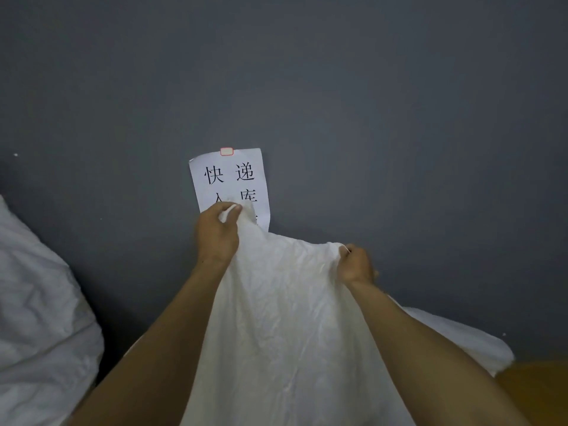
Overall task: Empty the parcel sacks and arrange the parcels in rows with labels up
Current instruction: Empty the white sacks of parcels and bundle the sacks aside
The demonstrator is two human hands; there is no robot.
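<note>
Together, two hands, one gripped sack

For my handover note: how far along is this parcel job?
Done: nothing visible, no parcels show on the grey surface. In hand: left hand and right hand grip the raised edge of a crumpled white fabric sack. Left: probably the second white sack at the left, then all the rows.

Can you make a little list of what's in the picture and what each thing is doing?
sack: white, crumpled, held up
left hand: grips its top edge
right hand: grips the same edge
other sack: white, lies at the left
sign: paper on grey surface, partly behind the sack
parcels: none in view
</note>
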